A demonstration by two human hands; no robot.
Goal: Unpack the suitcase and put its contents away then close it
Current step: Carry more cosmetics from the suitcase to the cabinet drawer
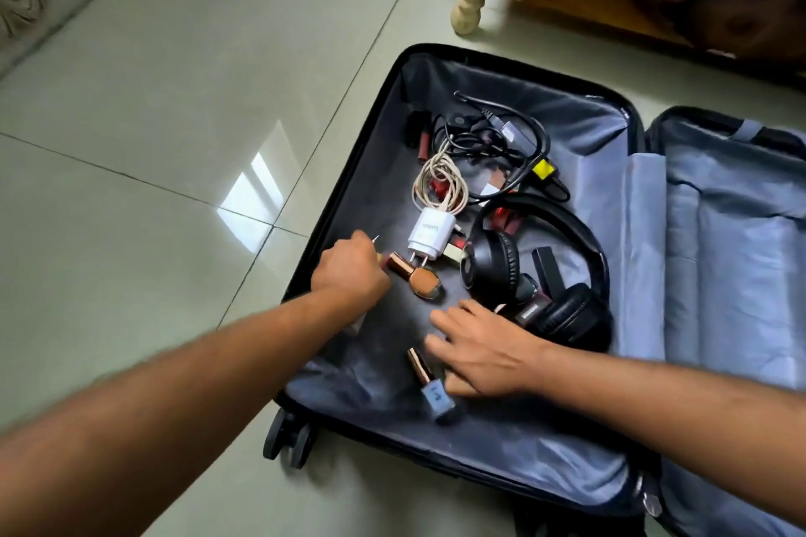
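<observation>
Head view: suitcase (580,113) lies open on the tiles. Left hand (351,270) curls around something small, unclear what. Right hand (484,355), fingers spread, reaches the blue polish bottle (436,395): light, slick glass, best pinched across its cap.

Both your arms are bare from the frame's near edge down to the wrists; no sleeve, cuff or glove shows on either. Your left hand (351,270) wears no ring, watch or band that can be seen. Your right hand (482,351) is likewise unadorned, with short nails. The near forearms are blurred at the edges.
</observation>
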